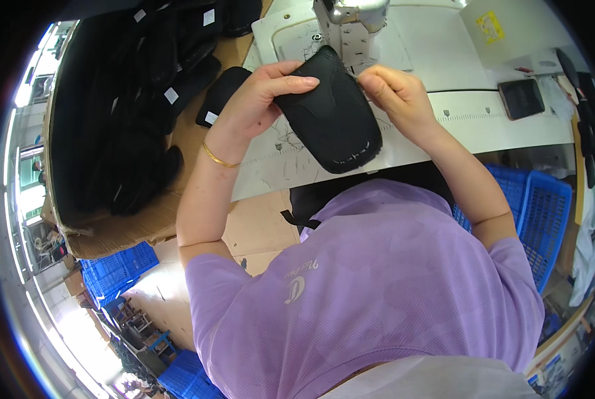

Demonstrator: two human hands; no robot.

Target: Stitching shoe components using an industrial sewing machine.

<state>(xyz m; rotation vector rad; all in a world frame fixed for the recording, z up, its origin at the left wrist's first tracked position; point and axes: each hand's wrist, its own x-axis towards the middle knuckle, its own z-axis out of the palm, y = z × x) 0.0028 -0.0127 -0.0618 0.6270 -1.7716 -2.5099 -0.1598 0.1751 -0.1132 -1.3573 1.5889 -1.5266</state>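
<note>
A black fabric piece, rounded at its near end like a shoe upper, is held up over the sewing table. Pale stitches show along its near end. My left hand grips its far left side, thumb on top and fingers underneath. At the right edge of the piece, my right hand is closed in a pinch. What sits between those fingertips is too small to make out. Just beyond the piece stands the sewing machine head, its needle area partly hidden. Another black piece with a white label lies left of my left hand.
A cardboard box at the left holds a heap of black pieces with white labels. A dark phone lies on the white table, which has a printed ruler. Blue crates stand at the right, more at lower left.
</note>
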